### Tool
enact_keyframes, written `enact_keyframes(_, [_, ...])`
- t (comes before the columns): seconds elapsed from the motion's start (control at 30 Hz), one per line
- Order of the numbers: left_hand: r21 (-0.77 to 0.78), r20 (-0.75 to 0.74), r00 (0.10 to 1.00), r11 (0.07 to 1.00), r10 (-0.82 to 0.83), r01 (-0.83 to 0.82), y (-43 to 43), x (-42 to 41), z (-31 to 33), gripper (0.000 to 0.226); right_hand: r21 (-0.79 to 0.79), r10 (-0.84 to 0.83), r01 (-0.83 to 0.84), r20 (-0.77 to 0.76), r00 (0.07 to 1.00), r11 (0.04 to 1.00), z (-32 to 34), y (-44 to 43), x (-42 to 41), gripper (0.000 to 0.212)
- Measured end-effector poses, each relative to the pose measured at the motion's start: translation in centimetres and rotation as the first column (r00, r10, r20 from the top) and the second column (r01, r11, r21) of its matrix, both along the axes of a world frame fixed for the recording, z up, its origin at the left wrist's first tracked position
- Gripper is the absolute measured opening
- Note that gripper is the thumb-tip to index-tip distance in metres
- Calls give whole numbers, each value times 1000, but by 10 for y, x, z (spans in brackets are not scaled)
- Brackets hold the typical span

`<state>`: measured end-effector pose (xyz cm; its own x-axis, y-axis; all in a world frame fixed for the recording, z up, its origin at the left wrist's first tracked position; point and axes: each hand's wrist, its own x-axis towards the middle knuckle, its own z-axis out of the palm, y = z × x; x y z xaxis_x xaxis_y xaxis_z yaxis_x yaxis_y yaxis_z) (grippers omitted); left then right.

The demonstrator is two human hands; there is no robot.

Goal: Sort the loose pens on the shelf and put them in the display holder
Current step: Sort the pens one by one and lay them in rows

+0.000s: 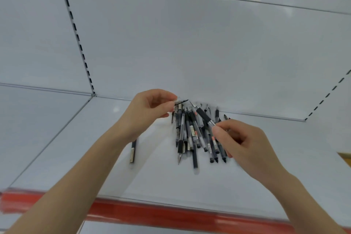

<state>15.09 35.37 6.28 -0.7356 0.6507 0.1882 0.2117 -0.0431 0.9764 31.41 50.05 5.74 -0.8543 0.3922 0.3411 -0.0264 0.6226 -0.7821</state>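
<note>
A heap of several black and clear pens (191, 135) lies on the white shelf (171, 180), close to its back wall. My left hand (150, 109) hovers at the heap's far left end and pinches a thin black pen part (181, 102) between thumb and fingers. My right hand (245, 142) is at the heap's right side and pinches a pen with a black grip (206, 118) that slants up to the left. One pen (133, 151) lies apart, partly under my left forearm. No display holder is in view.
The shelf has a red front strip (171, 213). White back panels with slotted uprights (79, 43) rise behind it. A brown edge (344, 156) shows at the far right. Bare shelf surface spreads left and in front of the heap.
</note>
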Motion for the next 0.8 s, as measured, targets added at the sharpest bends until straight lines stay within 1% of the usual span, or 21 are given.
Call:
enact_keyframes(0.1, [6, -22, 1000, 1000, 4, -4, -7, 5, 5, 19, 37, 20, -20, 1, 1000, 999, 3, -3, 2, 20])
enact_keyframes(0.17, [-18, -69, 998, 1000, 12, -13, -9, 8, 7, 20, 58, 20, -20, 2, 1000, 998, 4, -5, 2, 19])
enact_keyframes(0.27, [-29, -99, 993, 997, 69, -72, -10, 8, 7, 20, 72, -8, 10, -26, 1000, 997, 2, -5, 4, 21])
enact_keyframes(0.37, [-32, -109, 987, 992, 120, -124, -10, 8, 7, 22, 41, -44, 47, -75, 996, 998, 4, -6, 7, 9])
enact_keyframes(0.47, [-44, -119, 990, 995, 80, -86, -8, 12, 9, 20, 49, -4, 6, -43, 999, 999, 4, -8, 7, 14])
enact_keyframes(0.57, [-2, -88, 996, 1000, 31, -32, -6, 17, 12, 21, 81, 14, -15, 8, 1000, 997, 4, -10, 6, 18])
enact_keyframes(0.67, [54, -37, 999, 999, 11, -9, -6, 16, 12, 20, 47, 32, -33, 28, 999, 998, 5, -12, 5, 19])
enact_keyframes(0.8, [178, 136, 991, 984, -7, -18, -1, 19, 10, 16, -40, 62, -61, 20, 998, 997, 5, -19, 4, 18])
